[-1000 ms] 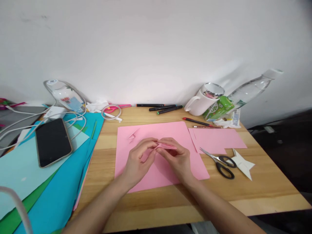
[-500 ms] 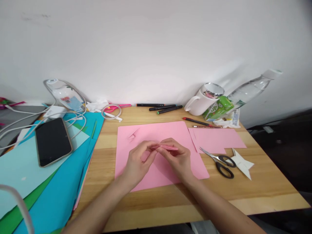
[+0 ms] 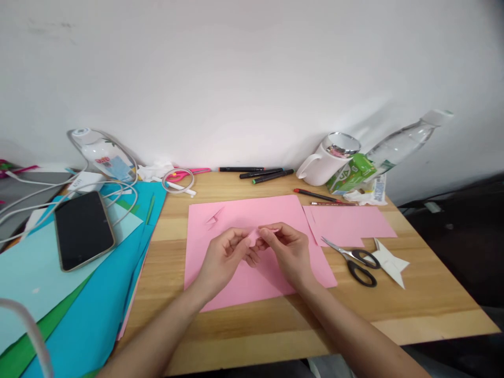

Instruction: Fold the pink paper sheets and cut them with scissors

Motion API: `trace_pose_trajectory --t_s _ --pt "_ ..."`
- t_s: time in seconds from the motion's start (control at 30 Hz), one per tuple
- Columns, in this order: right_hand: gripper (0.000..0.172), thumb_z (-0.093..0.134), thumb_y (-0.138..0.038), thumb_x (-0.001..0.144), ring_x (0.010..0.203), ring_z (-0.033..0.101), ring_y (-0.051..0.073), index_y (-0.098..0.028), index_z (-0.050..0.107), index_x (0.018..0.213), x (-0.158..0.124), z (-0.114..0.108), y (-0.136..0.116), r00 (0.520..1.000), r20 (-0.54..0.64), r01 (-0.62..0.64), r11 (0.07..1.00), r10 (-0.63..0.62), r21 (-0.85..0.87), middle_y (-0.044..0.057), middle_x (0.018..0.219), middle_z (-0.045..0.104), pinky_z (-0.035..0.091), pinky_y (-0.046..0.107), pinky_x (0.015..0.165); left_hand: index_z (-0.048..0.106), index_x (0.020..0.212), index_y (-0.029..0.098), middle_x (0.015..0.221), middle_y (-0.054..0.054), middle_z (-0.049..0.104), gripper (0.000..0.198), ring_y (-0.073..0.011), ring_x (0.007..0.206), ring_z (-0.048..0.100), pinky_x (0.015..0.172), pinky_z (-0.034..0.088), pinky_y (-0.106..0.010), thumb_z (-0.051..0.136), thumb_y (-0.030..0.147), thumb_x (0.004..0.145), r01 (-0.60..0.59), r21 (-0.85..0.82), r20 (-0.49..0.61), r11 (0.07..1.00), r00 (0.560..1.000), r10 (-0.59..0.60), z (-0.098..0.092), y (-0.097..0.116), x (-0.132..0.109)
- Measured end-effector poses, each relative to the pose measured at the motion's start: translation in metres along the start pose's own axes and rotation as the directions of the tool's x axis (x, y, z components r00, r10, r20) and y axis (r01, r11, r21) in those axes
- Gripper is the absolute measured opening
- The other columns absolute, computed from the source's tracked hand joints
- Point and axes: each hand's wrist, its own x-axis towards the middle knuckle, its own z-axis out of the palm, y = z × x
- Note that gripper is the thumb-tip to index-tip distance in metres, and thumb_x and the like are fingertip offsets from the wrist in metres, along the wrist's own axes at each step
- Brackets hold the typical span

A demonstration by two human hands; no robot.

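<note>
Both of my hands meet over a large pink paper sheet point(image 3: 244, 212) on the wooden desk point(image 3: 413, 299). My left hand point(image 3: 222, 260) and my right hand point(image 3: 289, 252) pinch a small folded pink paper piece point(image 3: 255, 234) between their fingertips, just above the sheet. Most of the piece is hidden by my fingers. A small cut flap point(image 3: 214, 218) shows in the sheet's upper left.
Black-handled scissors point(image 3: 356, 260) and a white paper star point(image 3: 389, 262) lie right of the sheet, beside a second pink sheet point(image 3: 350, 226). Markers point(image 3: 262, 173), a red pen point(image 3: 315, 196), a mug point(image 3: 326, 160), a green carton point(image 3: 350, 176) and a bottle point(image 3: 401, 142) line the back. At left are blue paper sheets point(image 3: 79, 315), a phone point(image 3: 82, 228) and cables point(image 3: 126, 194).
The pink piece, held out long and flat between my hands before, is now bunched small between my fingertips. My hands have drawn closer together.
</note>
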Motion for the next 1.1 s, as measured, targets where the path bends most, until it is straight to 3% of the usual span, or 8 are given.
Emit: trace_pose_trajectory --t_s 0.1,0.23,0.37,0.57,0.77,0.87,0.97,1.1 --pt "0.015 0.069 -0.031 0.075 0.053 0.062 0.013 -0.018 0.069 0.082 0.002 -0.002 -0.001 0.999 0.04 0.007 1.0 -0.007 -0.001 0.0 0.06 0.067 0.054 0.027 0.055 0.062 0.086 0.012 0.064 -0.003 0.067 0.019 -0.0141 0.052 0.064 0.051 0.052 -0.026 0.063 0.03 0.08 0.102 -0.126 0.049 0.987 0.994 -0.096 -0.004 0.002 0.001" --pt "0.023 0.075 -0.03 0.07 0.06 0.062 0.012 -0.021 0.07 0.09 0.004 -0.004 -0.004 0.978 0.206 0.037 0.999 -0.04 0.02 0.001 0.081 0.068 0.055 0.027 0.057 0.062 0.071 0.011 0.059 -0.001 0.064 0.021 -0.0093 0.043 0.058 0.039 0.045 -0.018 0.068 0.03 0.076 0.273 -0.272 0.155 0.923 0.959 -0.238 -0.013 0.007 0.004" --pt "0.017 0.074 -0.03 0.071 0.054 0.059 0.012 -0.02 0.069 0.084 0.006 -0.004 -0.005 0.963 0.269 -0.006 1.0 0.001 0.019 -0.002 0.065 0.064 0.053 0.026 0.054 0.063 0.067 0.011 0.054 0.0 0.06 0.021 -0.0045 0.036 0.05 0.032 0.036 -0.013 0.072 0.029 0.072 0.427 -0.339 0.186 0.838 0.904 -0.385 -0.02 0.008 0.006" --pt "0.024 0.078 -0.029 0.067 0.071 0.062 0.015 -0.022 0.065 0.086 0.006 -0.003 -0.001 0.937 0.348 -0.003 0.995 -0.033 0.104 0.0 0.077 0.065 0.054 0.03 0.066 0.065 0.069 0.012 0.055 0.0 0.061 0.015 -0.0029 0.039 0.052 0.036 0.037 -0.01 0.071 0.025 0.073 0.482 -0.393 0.165 0.783 0.875 -0.456 -0.021 0.007 0.007" --pt "0.011 0.076 -0.028 0.07 0.072 0.06 0.015 -0.021 0.071 0.076 0.007 -0.005 0.001 0.929 0.347 0.154 0.987 -0.133 -0.036 0.002 0.078 0.063 0.049 0.029 0.065 0.06 0.062 0.011 0.047 0.0 0.058 0.028 -0.004 0.029 0.046 0.027 0.03 -0.012 0.068 0.033 0.076 0.507 -0.337 0.204 0.793 0.862 -0.464 -0.018 0.008 0.005" --pt "0.009 0.077 -0.027 0.068 0.07 0.059 0.015 -0.021 0.072 0.072 0.008 -0.005 0.001 0.95 0.275 0.157 0.987 -0.146 -0.017 0.002 0.075 0.063 0.048 0.029 0.065 0.059 0.068 0.011 0.05 -0.001 0.061 0.035 -0.0081 0.032 0.052 0.028 0.036 -0.015 0.062 0.044 0.079 0.405 -0.297 0.196 0.865 0.912 -0.36 -0.013 0.008 0.003" --pt "0.008 0.076 -0.027 0.069 0.067 0.059 0.015 -0.021 0.07 0.071 0.009 -0.006 0.003 0.972 0.216 0.083 0.995 -0.091 0.046 0.001 0.071 0.064 0.048 0.028 0.062 0.059 0.082 0.013 0.063 -0.002 0.067 0.028 -0.0134 0.043 0.061 0.038 0.049 -0.023 0.07 0.038 0.073 0.162 -0.193 0.101 0.968 0.984 -0.144 -0.006 0.008 0.001" --pt "0.013 0.074 -0.031 0.07 0.062 0.06 0.014 -0.02 0.069 0.073 0.009 -0.005 0.009 0.977 0.213 -0.057 0.992 0.031 0.116 0.001 0.072 0.068 0.049 0.029 0.059 0.062 0.087 0.015 0.061 0.001 0.067 0.021 -0.0133 0.051 0.063 0.051 0.055 -0.027 0.072 0.022 0.07 -0.067 0.031 -0.104 0.997 0.992 0.07 0.0 0.003 -0.003"
